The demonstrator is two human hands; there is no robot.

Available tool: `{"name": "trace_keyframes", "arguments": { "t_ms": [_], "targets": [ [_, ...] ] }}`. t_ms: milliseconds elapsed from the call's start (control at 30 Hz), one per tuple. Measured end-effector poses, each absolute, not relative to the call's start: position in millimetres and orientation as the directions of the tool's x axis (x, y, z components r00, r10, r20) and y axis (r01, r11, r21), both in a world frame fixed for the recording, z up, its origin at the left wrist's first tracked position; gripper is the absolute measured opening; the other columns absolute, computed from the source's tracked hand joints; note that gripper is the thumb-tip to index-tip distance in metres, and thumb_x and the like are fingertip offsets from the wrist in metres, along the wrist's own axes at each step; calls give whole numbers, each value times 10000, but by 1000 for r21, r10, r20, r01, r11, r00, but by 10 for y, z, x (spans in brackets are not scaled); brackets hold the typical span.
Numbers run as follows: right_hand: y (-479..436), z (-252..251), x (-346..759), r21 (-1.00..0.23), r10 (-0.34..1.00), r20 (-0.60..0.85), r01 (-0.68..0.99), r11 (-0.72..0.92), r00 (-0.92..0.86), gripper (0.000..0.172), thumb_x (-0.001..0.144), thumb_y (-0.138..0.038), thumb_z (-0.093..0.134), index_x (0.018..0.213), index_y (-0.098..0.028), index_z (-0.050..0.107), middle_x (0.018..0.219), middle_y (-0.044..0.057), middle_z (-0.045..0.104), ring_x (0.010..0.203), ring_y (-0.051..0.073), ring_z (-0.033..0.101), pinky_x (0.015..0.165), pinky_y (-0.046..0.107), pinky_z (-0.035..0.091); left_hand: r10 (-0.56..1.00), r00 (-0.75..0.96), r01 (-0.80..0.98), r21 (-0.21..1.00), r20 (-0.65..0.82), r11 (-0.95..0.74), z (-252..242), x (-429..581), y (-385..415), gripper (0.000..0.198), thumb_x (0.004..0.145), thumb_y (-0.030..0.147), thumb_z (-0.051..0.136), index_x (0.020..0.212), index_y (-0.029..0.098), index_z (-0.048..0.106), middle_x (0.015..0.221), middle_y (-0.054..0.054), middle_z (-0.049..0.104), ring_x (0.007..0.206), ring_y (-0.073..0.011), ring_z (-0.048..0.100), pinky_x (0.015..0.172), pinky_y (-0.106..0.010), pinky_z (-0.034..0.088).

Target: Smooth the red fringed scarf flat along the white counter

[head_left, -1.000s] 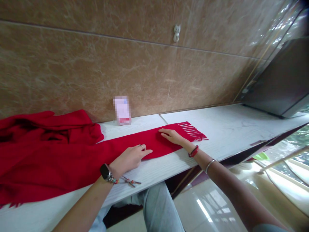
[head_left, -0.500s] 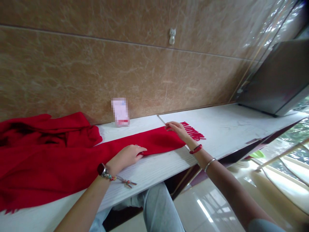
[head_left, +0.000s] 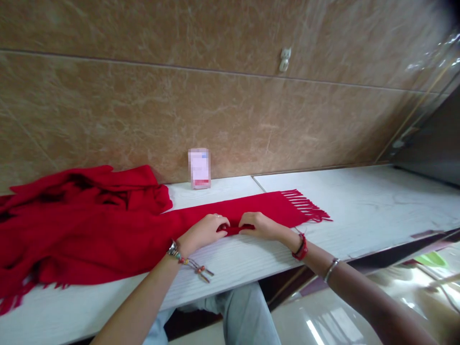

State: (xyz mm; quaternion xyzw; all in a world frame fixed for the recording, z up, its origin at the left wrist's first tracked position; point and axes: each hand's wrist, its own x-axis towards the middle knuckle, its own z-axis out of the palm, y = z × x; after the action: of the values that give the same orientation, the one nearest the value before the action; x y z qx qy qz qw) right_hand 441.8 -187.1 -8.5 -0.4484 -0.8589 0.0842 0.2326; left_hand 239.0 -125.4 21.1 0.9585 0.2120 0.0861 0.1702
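A long red scarf point(head_left: 108, 225) lies along a white table point(head_left: 359, 211), bunched up at the left and stretched flat toward a fringed end point(head_left: 305, 206) at the right. My left hand point(head_left: 203, 231) and my right hand point(head_left: 259, 225) sit close together on the scarf's near edge, fingers curled and pinching the red cloth between them. A watch and bead bracelet ring my left wrist, a red bangle and a metal one my right.
A small pink and white card point(head_left: 200, 168) stands against the brown marble wall point(head_left: 215, 110). A dark appliance point(head_left: 434, 148) occupies the table's far right. A white hook point(head_left: 284, 59) hangs on the wall. My knees and a glossy floor show below the table edge.
My right hand has drawn back left from the fringed end to meet my left hand at the near edge. Both hands went from lying flat to pinching the cloth.
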Motion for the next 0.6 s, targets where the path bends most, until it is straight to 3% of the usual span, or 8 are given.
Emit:
{"name": "trace_keyframes", "arguments": {
  "t_ms": [100,300,467,600],
  "targets": [
    [-1852,-110,4444,-399,813,345,711,579,-469,131,794,-235,553,806,-148,650,758,59,644,690,141,574,640,237,447,428,900,388,302,79,-871,218,2301,-1276,175,778,132,512,917,160,615,893,-44,623,822,-162,564,745,-244,421],
    [-1816,-175,4483,-462,834,352,696,550,-425,183,809,-289,531,800,-149,648,738,52,647,658,135,575,612,228,441,499,866,473,255,44,-843,216,1889,-1291,252,815,179,499,1057,181,569,1095,-65,573,1008,-184,523,882,-284,388],
    [-1752,-145,4492,-430,841,273,722,542,-468,187,810,-286,519,818,-149,646,734,52,644,636,134,567,594,230,438,539,842,482,414,25,-772,181,1724,-1158,210,796,234,551,997,181,582,1003,-36,630,920,-163,567,835,-267,417],
    [-1678,90,4317,-373,814,145,731,572,-563,224,772,-265,570,963,-162,625,858,65,652,709,143,587,642,235,448,582,813,462,572,33,-678,91,1692,-1025,193,771,288,580,939,193,584,923,-16,647,842,-151,595,761,-246,445]
  ]
}}
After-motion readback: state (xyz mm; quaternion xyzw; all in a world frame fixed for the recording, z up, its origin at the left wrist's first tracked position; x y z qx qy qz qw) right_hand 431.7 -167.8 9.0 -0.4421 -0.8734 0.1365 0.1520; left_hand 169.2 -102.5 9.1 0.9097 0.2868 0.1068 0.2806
